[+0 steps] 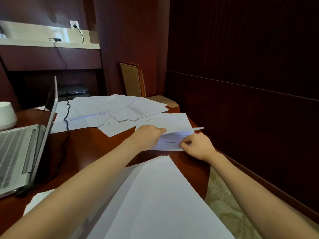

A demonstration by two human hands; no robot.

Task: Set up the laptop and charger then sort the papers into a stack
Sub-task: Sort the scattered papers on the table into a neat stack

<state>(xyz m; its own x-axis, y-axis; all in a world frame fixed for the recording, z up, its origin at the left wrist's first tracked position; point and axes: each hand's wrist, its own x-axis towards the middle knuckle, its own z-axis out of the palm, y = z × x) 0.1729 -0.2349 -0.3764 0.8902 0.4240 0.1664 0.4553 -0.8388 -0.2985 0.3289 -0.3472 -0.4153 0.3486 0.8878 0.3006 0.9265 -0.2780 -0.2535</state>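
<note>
The gathered stack (155, 195) lies on the table (89, 149) on the near side of both grips, where the left hand (148, 135) curls round the near edge of a loose sheet (172, 123) and the right hand (196, 145), just beside, pinches its corner, the sheet extending beyond them.

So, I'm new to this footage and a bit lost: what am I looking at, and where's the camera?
No machine: a person's bare arms, filmed by one camera worn on the head, looking down. On the reddish-brown wooden table lie scattered white papers, an open silver laptop, a black charger cable and a neat white paper stack nearest the person. The left hand lifts a plain white sheet by its edge; the right hand, its grip a pinch, holds the printed white sheet beneath.
</note>
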